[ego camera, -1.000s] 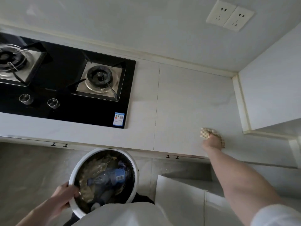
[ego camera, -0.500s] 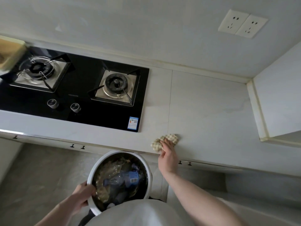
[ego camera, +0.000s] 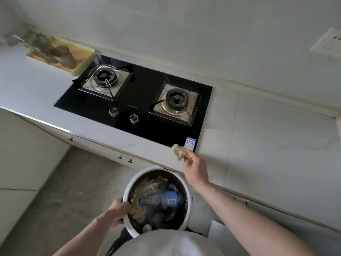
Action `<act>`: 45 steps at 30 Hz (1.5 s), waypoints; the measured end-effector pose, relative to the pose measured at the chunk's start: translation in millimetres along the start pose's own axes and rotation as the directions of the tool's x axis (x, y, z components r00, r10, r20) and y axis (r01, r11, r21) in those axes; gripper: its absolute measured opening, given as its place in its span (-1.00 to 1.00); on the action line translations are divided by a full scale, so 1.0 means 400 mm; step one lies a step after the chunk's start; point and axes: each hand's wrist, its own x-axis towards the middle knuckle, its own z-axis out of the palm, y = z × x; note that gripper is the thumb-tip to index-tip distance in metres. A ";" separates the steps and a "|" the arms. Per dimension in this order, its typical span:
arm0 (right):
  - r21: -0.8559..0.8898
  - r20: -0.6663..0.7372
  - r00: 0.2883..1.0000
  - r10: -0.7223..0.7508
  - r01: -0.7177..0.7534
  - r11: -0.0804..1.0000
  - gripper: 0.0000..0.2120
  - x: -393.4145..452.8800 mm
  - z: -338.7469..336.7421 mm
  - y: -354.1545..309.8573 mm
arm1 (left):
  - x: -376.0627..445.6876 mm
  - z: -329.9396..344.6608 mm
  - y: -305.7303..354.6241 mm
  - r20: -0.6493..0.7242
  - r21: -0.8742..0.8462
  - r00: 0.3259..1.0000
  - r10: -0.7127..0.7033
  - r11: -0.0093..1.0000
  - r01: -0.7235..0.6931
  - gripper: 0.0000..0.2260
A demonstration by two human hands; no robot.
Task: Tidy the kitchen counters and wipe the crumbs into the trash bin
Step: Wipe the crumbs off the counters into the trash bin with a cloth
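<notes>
The right hand (ego camera: 195,168) held a small checked cloth (ego camera: 178,153), bunched up in its curled fingers. The cloth sat on the white counter (ego camera: 267,145), just by the front right corner of the black stove (ego camera: 140,100), next to the little blue sticker (ego camera: 190,143) there. It was close to the counter's front edge.

The left hand (ego camera: 118,212) gripped the rim of the round white trash bin (ego camera: 187,217), with the fingers curled over the side of it farthest from the stove's sticker corner. The bin was held up in front of the counter, lower than the stove and just below the cloth. Inside the bin were crumpled clear plastic and a plastic bottle (ego camera: 164,199) with a blue label.

The stove had two burners and two round knobs (ego camera: 123,115) near its front. Past the stove's far left corner, a wooden tray (ego camera: 81,58) sat on the counter with blurry glass things on it. A white wall socket (ego camera: 330,43) was on the wall, up and far to the right of the stove.
</notes>
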 end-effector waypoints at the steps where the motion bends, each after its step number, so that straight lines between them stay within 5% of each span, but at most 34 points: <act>1: -0.010 -0.069 0.998 0.011 -0.012 1.000 -0.59 0.036 -0.017 -0.009 | 0.007 -0.018 -0.008 -0.005 -0.018 1.000 -0.007 1.000 0.007 -0.74; 4: -0.150 -0.168 0.986 0.024 -0.049 0.987 -0.60 0.121 -0.047 0.010 | 0.024 -0.072 -0.025 -0.020 -0.059 1.000 -0.012 0.998 0.011 -0.73; 8: -0.396 -0.038 0.992 0.124 -0.128 0.909 -0.58 0.152 0.000 0.082 | 0.043 -0.157 -0.035 -0.060 -0.111 0.998 -0.007 0.994 0.000 -0.74; 15: -0.405 -0.245 0.948 0.203 -0.291 0.867 -0.57 0.119 0.202 0.020 | 0.090 -0.363 -0.048 -0.072 -0.182 0.997 -0.010 0.983 -0.003 -0.69; 22: -0.600 0.009 0.992 0.123 -0.093 0.794 -0.50 0.122 0.411 -0.148 | 0.134 -0.555 -0.056 -0.107 -0.218 0.994 0.022 0.975 -0.045 -0.75; 37: -0.439 0.335 0.936 -0.105 0.254 0.862 -0.47 0.346 0.914 -0.571 | 0.322 -0.905 -0.088 -0.199 -0.408 0.967 -0.159 0.910 0.065 -0.72; 45: -0.451 0.348 0.937 -0.019 0.185 0.873 -0.53 0.547 1.093 -0.763 | 0.416 -1.106 -0.061 -0.232 -0.503 0.951 -0.206 0.862 0.064 -0.74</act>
